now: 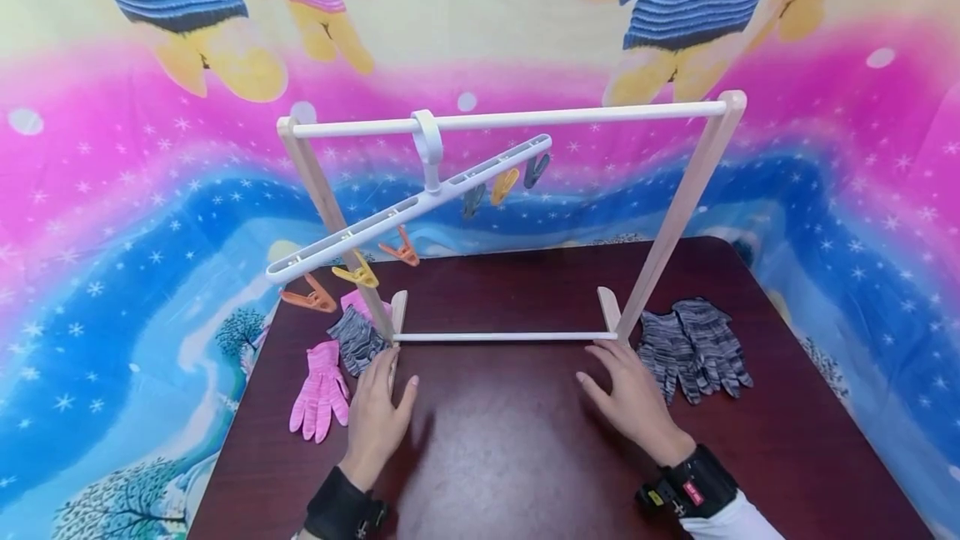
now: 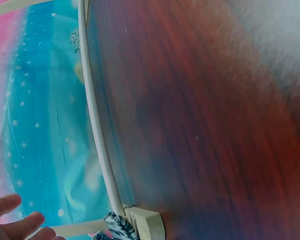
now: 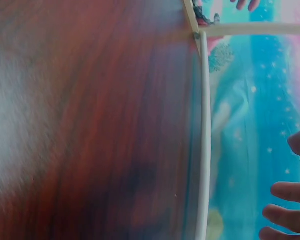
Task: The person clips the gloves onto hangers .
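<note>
My left hand [image 1: 381,423] is beside the left foot of a wooden drying rack [image 1: 675,215], fingers extended and thumb apart. Near the right foot is my right hand [image 1: 633,398], its fingers loosely spread. Neither hand holds anything; whether the fingertips touch the feet or hover is unclear. From the rack's top rod hangs a white clip hanger [image 1: 408,207], turned at an angle. Orange clothespins [image 1: 311,296], a yellow clothespin [image 1: 357,270] and grey ones [image 1: 536,172] dangle from it. In the wrist views, fingers [image 2: 20,220] and fingers [image 3: 290,205] show at the frame edges.
Left of the rack lie a pink glove [image 1: 321,394], a grey mottled glove [image 1: 356,340] and more pink fabric [image 1: 367,303]. Grey mottled gloves [image 1: 693,348] lie at right. A low white crossbar [image 1: 502,337] joins the legs above the dark table [image 1: 495,457]. Patterned cloth hangs behind.
</note>
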`<action>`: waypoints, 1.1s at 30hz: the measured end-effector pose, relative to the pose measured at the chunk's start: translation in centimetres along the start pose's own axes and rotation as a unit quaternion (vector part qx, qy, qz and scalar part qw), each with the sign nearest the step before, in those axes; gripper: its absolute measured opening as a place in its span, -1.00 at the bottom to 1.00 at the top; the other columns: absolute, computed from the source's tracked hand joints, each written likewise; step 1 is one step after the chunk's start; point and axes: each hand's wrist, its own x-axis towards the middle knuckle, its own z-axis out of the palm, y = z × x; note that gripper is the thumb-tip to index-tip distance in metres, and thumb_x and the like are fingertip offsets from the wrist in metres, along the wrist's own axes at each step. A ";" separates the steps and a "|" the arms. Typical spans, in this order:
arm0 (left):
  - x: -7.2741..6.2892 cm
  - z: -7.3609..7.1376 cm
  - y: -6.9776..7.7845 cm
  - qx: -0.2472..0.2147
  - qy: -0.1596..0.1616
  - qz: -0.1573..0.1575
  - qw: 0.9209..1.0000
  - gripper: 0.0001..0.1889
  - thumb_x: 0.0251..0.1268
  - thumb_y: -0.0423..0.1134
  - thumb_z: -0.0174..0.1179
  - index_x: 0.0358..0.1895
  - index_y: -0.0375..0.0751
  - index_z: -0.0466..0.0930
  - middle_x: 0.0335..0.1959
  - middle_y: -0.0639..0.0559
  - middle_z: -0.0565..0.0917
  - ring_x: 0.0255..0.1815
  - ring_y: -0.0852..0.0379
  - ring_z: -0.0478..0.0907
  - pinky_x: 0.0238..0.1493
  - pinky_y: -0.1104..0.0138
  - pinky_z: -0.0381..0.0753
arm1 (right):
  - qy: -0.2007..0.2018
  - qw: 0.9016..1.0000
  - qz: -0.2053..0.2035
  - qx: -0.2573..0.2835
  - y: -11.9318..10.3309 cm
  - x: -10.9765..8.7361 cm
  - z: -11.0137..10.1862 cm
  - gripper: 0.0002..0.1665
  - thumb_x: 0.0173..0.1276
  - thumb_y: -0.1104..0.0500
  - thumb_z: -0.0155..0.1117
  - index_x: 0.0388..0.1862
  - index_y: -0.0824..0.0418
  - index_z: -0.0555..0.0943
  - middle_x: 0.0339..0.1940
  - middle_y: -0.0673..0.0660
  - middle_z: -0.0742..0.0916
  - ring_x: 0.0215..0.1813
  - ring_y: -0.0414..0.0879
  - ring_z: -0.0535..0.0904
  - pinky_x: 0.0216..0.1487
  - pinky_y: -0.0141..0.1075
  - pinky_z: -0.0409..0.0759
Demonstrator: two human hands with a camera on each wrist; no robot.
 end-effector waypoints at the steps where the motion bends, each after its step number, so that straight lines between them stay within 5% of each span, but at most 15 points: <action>1: 0.2 -0.1 0.0 -0.002 0.005 -0.004 1.000 -0.43 0.30 -0.14 0.33 0.34 -0.23 0.47 0.32 -0.25 0.55 0.36 -0.23 0.46 0.36 -0.11 0.42 | 0.008 1.000 0.002 0.001 0.1 0.1 -0.2 -0.44 0.33 -0.02 0.41 0.22 0.25 0.63 0.26 0.26 0.66 0.34 0.23 0.53 0.26 0.19 0.51; 6: 1.2 -0.5 -0.4 -0.009 0.024 -0.023 0.999 -0.45 0.32 -0.12 0.30 0.33 -0.21 0.47 0.31 -0.24 0.55 0.35 -0.23 0.47 0.35 -0.13 0.42 | 0.050 0.999 0.011 0.014 0.7 0.6 -1.1 -0.50 0.32 0.04 0.42 0.15 0.28 0.66 0.20 0.28 0.69 0.27 0.21 0.55 0.17 0.19 0.54; 14: 3.0 -1.1 -1.2 -0.018 0.074 -0.006 0.997 -0.46 0.32 -0.18 0.29 0.32 -0.28 0.45 0.21 -0.30 0.58 0.22 -0.26 0.52 0.23 -0.12 0.48 | 0.116 0.992 0.042 0.028 1.9 1.2 -2.7 -0.59 0.32 0.15 0.40 0.10 0.30 0.68 0.13 0.30 0.72 0.21 0.23 0.58 0.13 0.17 0.52; 24: 5.2 -2.1 -1.5 -0.051 0.048 -0.072 0.995 -0.32 0.41 -0.15 0.20 0.51 -0.27 0.21 0.41 -0.32 0.42 0.39 -0.28 0.38 0.39 -0.15 0.36 | 0.172 0.982 0.074 0.031 3.0 2.0 -4.0 -0.67 0.35 0.18 0.36 0.02 0.35 0.69 0.04 0.37 0.75 0.13 0.32 0.62 0.09 0.22 0.51; 33: 7.0 -1.9 -1.8 -0.057 0.064 -0.083 0.993 -0.15 0.36 -0.09 0.24 0.61 -0.23 0.03 0.37 -0.37 0.41 0.35 -0.30 0.40 0.30 -0.14 0.39 | 0.180 0.977 0.113 0.033 3.6 2.8 -5.4 -0.55 0.47 0.02 0.25 0.09 0.36 0.64 0.11 0.41 0.70 0.14 0.37 0.57 0.08 0.26 0.46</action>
